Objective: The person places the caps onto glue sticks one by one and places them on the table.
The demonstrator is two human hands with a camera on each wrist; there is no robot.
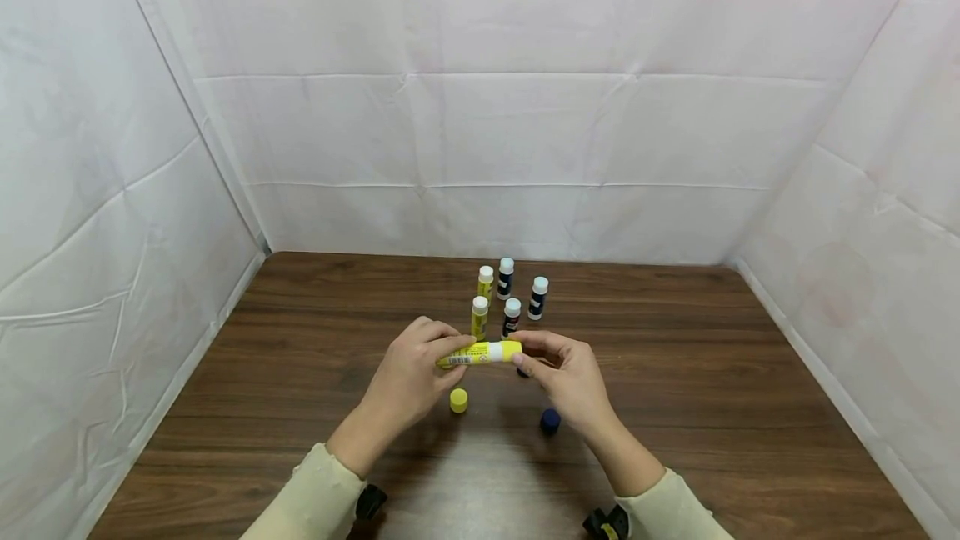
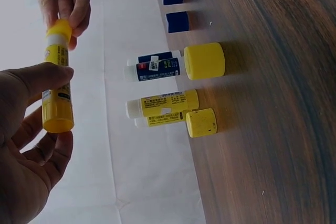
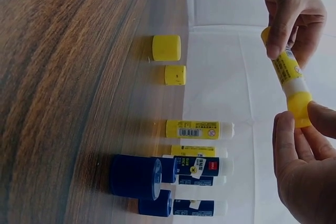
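Observation:
Above the table my left hand (image 1: 414, 369) grips the body of a yellow glue stick (image 1: 468, 354), held nearly level. At its other end the thumb and fingers of my right hand (image 1: 567, 379) pinch the yellow cap (image 3: 299, 107). A white band shows between body and cap. Behind the hands stand two yellow glue sticks (image 1: 479, 319) and three dark blue ones (image 1: 537, 298), upright with white tops showing and no coloured caps on.
Loose yellow caps (image 2: 205, 61) and blue caps (image 3: 135, 177) rest on the brown wooden table (image 1: 315, 340), nearer than the standing sticks. White cloth walls (image 1: 510, 132) enclose the table's back and sides.

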